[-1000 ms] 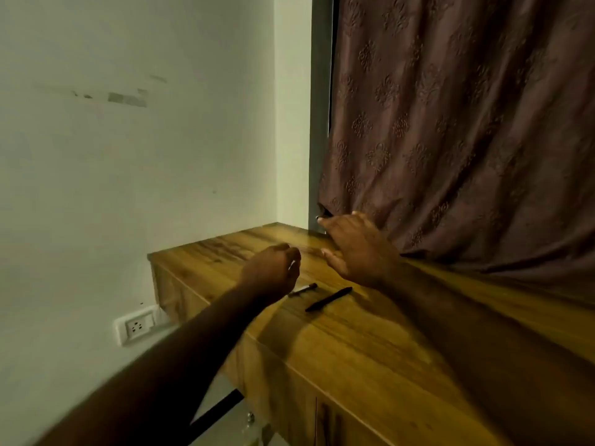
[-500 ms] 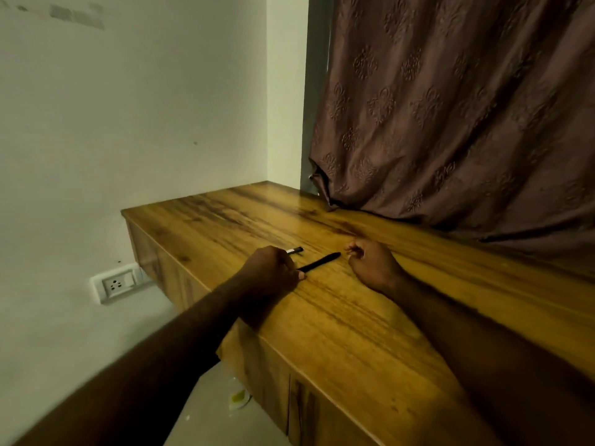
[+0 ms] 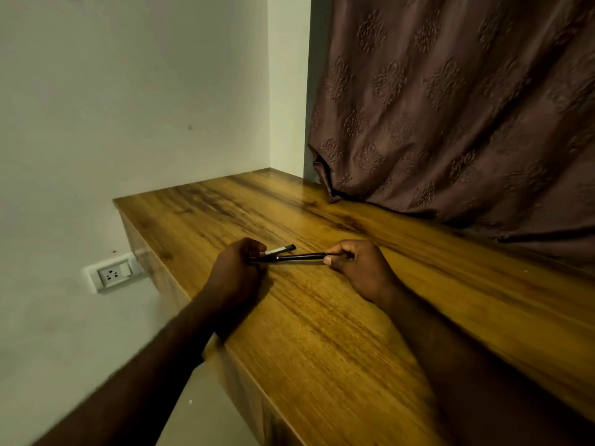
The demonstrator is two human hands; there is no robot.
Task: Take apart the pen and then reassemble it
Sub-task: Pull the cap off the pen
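- A dark pen is lying nearly level, its long axis running left to right, and both hands are holding it just above a wooden surface.
- The left hand is curling its fingers around the pen's left end, with the knuckles facing up.
- The right hand is pinching the pen's right end between thumb and fingertips, with the other fingers folded in.
- The hands are sitting apart, one at each end, so the middle of the pen is showing between them. Neither hand is nearer than the other.
- A short piece, part pale and part black, is lying on the surface just behind the pen, closer to the left hand. It is probably a part of the pen, though it is too small to be sure.
- Judging by this grip, the hands are getting ready to pull or twist along the pen's length.
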